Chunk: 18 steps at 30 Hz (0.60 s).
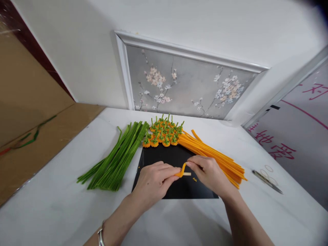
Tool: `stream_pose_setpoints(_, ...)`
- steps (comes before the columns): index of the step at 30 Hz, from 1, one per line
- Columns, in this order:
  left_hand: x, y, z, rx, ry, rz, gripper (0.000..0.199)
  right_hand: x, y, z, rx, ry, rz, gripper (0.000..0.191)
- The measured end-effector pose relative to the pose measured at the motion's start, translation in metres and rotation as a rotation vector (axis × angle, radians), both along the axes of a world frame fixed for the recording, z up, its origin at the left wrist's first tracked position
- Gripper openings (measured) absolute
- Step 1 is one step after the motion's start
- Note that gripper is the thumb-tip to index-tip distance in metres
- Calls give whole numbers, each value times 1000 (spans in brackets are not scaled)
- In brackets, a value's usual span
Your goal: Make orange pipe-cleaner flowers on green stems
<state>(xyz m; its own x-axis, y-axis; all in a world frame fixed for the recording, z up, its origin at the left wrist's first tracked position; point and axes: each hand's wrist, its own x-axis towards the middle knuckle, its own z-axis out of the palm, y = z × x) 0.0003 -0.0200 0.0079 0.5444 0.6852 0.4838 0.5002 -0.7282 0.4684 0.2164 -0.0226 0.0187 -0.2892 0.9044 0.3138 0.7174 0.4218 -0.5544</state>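
Above a black mat (174, 191), my left hand (155, 181) pinches a pale thin stick (187, 174) with an orange fuzzy stem (183, 168) wound round it. My right hand (208, 172) holds the other end of that stem between thumb and finger, a little above the stick. Behind the mat stand several small orange pieces with green tops (166, 140). A bundle of green fuzzy stems (118, 160) lies to the left, and a bundle of orange stems (212, 150) to the right, partly behind my right hand.
Tweezers (267, 181) and thin rubber rings (268, 168) lie on the white table (58, 201) at the right. Cardboard (51, 136) borders the left side. A framed floral panel (189, 82) is at the back, and a whiteboard with red writing (297, 126) stands at the right.
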Motion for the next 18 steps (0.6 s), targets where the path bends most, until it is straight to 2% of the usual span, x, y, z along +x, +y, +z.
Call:
stream_pose_setpoints(4,1,-2,2,-15,-57,-2,18,-1,-1,-1,-60,-98,43,29)
stream_pose_setpoints(12,2,-5,-1,-234,-91,78,16,-12,-11,-1,-174,-192,212,31)
stream_pose_setpoints(16,2,-4,1,-332,-92,98,36,-12,-12,-4,-190,-207,223,32)
stream_pose_setpoints(18,2,-4,4,-344,-95,62,37,-10,-12,-6,-189,-210,220,32)
